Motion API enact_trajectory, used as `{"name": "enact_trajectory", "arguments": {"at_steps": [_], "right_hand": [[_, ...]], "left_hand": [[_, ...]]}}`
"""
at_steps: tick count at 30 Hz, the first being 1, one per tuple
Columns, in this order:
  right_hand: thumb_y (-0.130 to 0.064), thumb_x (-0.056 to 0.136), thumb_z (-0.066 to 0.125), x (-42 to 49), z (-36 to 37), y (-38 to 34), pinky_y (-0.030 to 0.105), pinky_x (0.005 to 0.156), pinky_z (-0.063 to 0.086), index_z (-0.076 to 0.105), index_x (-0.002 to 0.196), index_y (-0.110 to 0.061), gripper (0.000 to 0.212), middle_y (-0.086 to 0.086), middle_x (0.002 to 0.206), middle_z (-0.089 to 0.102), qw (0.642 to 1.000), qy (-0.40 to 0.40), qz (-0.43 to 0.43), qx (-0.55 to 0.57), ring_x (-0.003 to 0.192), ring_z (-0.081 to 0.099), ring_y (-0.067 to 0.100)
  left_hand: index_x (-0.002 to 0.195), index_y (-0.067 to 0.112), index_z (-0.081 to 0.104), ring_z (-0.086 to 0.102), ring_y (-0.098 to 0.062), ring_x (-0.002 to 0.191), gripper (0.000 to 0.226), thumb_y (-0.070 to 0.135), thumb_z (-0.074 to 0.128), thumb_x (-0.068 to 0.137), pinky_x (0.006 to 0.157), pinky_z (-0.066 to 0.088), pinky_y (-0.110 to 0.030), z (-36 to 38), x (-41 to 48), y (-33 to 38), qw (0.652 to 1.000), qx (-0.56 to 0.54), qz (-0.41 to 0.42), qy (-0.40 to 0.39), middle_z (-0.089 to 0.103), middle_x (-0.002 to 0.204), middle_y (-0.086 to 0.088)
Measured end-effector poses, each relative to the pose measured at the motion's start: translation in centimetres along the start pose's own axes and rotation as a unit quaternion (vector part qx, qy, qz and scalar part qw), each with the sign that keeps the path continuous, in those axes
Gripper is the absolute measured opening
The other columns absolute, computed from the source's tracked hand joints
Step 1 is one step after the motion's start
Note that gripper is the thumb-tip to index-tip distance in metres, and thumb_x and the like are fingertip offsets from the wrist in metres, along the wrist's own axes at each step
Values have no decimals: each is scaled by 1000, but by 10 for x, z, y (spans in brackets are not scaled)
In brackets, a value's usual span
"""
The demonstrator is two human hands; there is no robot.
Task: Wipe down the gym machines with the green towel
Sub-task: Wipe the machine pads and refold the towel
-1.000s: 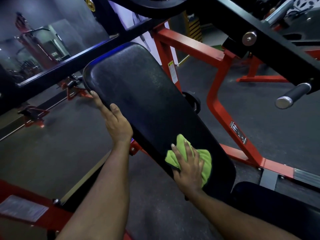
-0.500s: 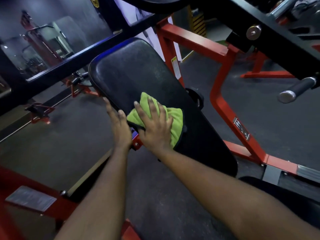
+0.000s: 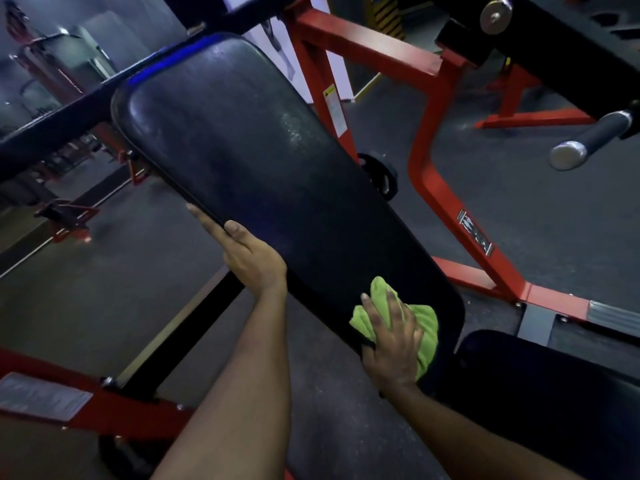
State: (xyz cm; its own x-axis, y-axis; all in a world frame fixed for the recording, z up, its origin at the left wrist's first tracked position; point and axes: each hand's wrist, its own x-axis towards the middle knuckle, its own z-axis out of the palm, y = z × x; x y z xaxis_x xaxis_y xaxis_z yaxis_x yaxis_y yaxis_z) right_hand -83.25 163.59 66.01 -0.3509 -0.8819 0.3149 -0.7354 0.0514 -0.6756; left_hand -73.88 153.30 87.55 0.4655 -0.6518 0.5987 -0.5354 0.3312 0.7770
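green towel (image 3: 428, 326) is lying bunched on the lower end of the black back pad (image 3: 277, 161), in the lower middle of the frame, and we are pressing it against the vinyl with our right grip (image 3: 391, 351), fingers spread and nearly straight over the cloth. our left grip (image 3: 254, 261) is resting on the pad's left edge at mid frame, fingers stretched straight along the rim and the thumb lying on the pad's face, pinching nothing. the pad is slanting from upper left to lower right, its red frame (image 3: 433, 188) showing to the right of it. a black seat pad (image 3: 536, 393) is sitting at the lower right, and a metal-capped handle (image 3: 588, 140) is jutting in at the upper right.
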Motion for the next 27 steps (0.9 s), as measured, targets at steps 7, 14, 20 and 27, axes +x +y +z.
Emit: {"name": "enact_trajectory", "arguments": {"at_steps": [7,14,20,27], "right_hand": [[-39,81,56,53,-20,-76,59,99,35,26,156,-50,81,-2,163,28,996,53,-54,51,141,34,32],[-53,98,47,253,-59,-76,56,102,36,34,153,-52,56,-4,155,41,982,115,124,88,133,41,28],[-38,86,60,118,-35,-97,53,97,34,31,154,-51,75,-7,161,32,990,93,-95,45,134,38,28],[-47,93,57,166,-41,-83,50,95,38,32,153,-52,66,-5,160,31,989,117,-77,46,132,39,26]], "left_hand": [[161,12,4,49,17,60,53,22,20,112,63,40,-9,2,-1,-7,999,11,29,17,36,70,63],[161,23,1,49,3,56,54,32,18,110,62,48,-17,2,8,-18,1000,-8,30,6,51,62,31],[157,-4,3,46,26,75,51,1,22,109,75,30,8,2,4,-5,999,-25,48,6,50,105,49],[162,22,3,55,7,69,53,24,19,111,73,50,-16,1,11,-24,999,-17,40,2,60,79,33]]}}
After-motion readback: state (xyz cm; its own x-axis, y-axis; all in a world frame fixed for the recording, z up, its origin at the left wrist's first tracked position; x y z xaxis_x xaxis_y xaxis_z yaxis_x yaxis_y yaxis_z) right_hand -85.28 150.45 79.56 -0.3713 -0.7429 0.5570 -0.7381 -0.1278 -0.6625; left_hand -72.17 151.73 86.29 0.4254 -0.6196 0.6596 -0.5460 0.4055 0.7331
